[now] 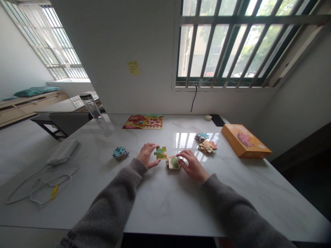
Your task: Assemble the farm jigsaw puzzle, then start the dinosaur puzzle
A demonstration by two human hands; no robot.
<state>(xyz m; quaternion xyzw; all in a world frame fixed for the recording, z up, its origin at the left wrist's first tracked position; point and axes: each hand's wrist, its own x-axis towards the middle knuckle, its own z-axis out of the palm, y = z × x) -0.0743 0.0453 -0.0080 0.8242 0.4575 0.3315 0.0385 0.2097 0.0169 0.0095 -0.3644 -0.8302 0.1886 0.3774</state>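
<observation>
The person's left hand (146,155) holds a green puzzle piece (160,152) just above the surface (160,203) — its grip is closed on the piece, thumb below and index finger above. The right hand (192,164) has its fingers curled at the right side of a small stack of pieces (173,163), just right of that held piece; whether this grip pinches anything, one cannot tell. A blue pile (120,154) sits to the left — two more piles (207,147) lie near an orange box (245,141) at right.
</observation>
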